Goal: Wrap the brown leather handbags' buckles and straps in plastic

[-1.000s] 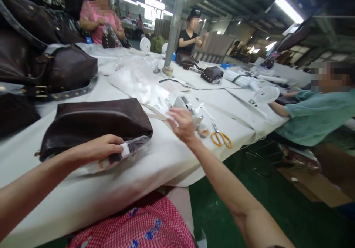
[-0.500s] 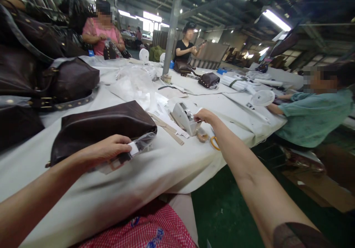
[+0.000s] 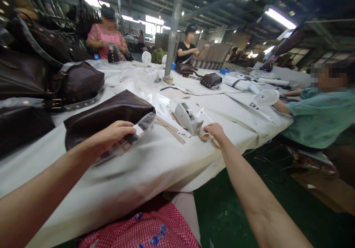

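A dark brown leather bag (image 3: 111,114) lies on the white-covered table (image 3: 155,166) in front of me. My left hand (image 3: 112,135) is closed on a clear plastic sleeve with a white tag (image 3: 133,135) at the bag's near corner. My right hand (image 3: 216,131) reaches out over the table edge, fingers curled at the orange scissors (image 3: 215,143), just right of a grey tape dispenser (image 3: 188,117). Whether the fingers grip the scissors is hidden by the hand.
Several dark studded bags (image 3: 41,74) pile up at the left. Clear plastic bags (image 3: 138,81) and paper strips (image 3: 169,127) lie mid-table. A pillar (image 3: 173,29) rises from the table. A person in teal (image 3: 318,114) sits at right; two other people work at the far end.
My right hand drew back from the tape dispenser and dropped to the scissors near the table edge. My left hand kept its hold on the plastic sleeve; the view shifted slightly.
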Demonstrator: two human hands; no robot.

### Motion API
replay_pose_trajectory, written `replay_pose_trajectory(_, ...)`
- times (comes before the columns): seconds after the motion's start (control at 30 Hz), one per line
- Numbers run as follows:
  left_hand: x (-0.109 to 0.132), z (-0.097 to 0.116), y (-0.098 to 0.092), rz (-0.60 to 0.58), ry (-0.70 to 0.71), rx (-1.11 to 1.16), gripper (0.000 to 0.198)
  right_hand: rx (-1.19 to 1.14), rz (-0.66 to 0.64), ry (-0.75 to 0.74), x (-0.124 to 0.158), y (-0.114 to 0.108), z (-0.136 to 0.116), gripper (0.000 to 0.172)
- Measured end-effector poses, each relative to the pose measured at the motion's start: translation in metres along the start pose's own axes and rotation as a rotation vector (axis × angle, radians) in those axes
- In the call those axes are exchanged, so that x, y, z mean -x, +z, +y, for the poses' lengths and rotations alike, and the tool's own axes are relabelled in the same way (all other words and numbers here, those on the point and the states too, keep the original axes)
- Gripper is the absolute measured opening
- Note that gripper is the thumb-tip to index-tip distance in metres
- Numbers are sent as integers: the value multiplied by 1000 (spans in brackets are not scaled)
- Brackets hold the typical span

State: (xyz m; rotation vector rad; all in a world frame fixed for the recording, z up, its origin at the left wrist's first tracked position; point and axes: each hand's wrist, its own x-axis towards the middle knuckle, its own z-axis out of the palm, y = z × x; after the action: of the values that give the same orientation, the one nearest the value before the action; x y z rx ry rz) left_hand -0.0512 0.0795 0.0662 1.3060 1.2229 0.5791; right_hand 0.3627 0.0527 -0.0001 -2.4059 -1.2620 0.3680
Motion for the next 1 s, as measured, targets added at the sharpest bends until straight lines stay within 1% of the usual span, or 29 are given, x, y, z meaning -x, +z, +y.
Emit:
replay_pose_trajectory(0.1, 5, 2, 1, 12, 48, 32, 29, -56, 32, -11, 16, 1, -11, 19)
replay_pose_trajectory(0.17, 5, -1, 2, 14, 63, 42, 24, -182, 1, -102, 35, 1, -31, 20)
replay_pose_trajectory(0.2, 5, -3, 4, 16, 68, 49, 22, -298, -45, -174, 49, 2, -44, 24)
replay_pose_trajectory(0.27, 3, -8, 6, 25, 83, 60, 20, -688, -270, -349, 82, 6, -75, 31)
replay_pose_trajectory(0.3, 3, -10, 8, 27, 95, 61, 19, -817, -379, -424, 99, 9, -93, 32)
replay_pose_trajectory(0.33, 3, -12, 9, 27, 107, 57, 18, -884, -461, -481, 116, 14, -111, 30)
replay_pose_trajectory(0.37, 3, -14, 11, 25, 120, 47, 17, -914, -505, -522, 131, 19, -128, 28)
replay_pose_trajectory(0.4, 5, -15, 12, 27, 136, 36, 17, -932, -517, -562, 143, 25, -144, 27)
replay_pose_trajectory(0.47, 8, -17, 14, 24, 164, 22, 15, -935, -512, -604, 157, 38, -168, 24)
replay_pose_trajectory(0.57, 13, -17, 15, 23, 182, 26, 13, -863, -469, -611, 160, 55, -183, 24)
replay_pose_trajectory(0.73, 15, -18, 14, 28, 227, 18, 15, -716, -288, -540, 155, 72, -186, 31)
replay_pose_trajectory(0.8, 14, -20, 14, 37, 263, 7, 14, -654, -244, -514, 154, 76, -187, 31)
replay_pose_trajectory(0.93, 10, -28, 13, 60, 330, -22, 14, -538, -202, -497, 155, 78, -190, 33)
replay_pose_trajectory(1.0, 7, -31, 13, 73, 338, -27, 17, -565, -237, -495, 156, 76, -190, 34)
